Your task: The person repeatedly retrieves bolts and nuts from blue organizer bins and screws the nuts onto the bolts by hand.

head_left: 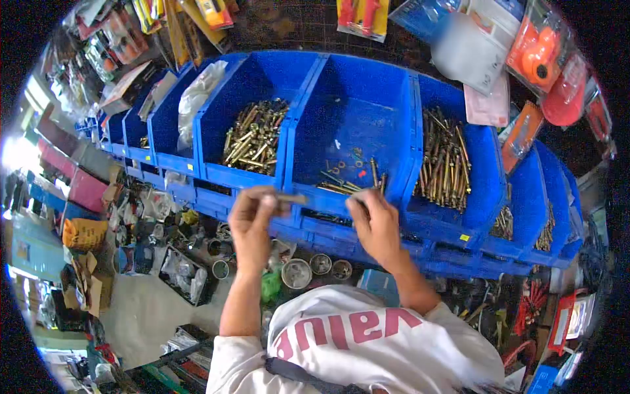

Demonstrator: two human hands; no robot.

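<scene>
My left hand [252, 213] is closed on a brass-coloured bolt [289, 197], which points right in front of the blue bins. My right hand [375, 220] is at the front edge of the middle blue bin [357, 92], fingers curled together; whether it holds anything is hidden. Inside that bin lie a few long bolts [338, 186] and small loose pieces near the front. The bin to its left holds a heap of bolts [256, 138]. Long bolts [445, 161] fill the bin on the right.
More blue bins [525, 203] continue to the right and left. Packaged goods [539, 49] hang above. Below the bins are round containers [296, 273], a black crate [184, 276] and an orange bag [84, 234].
</scene>
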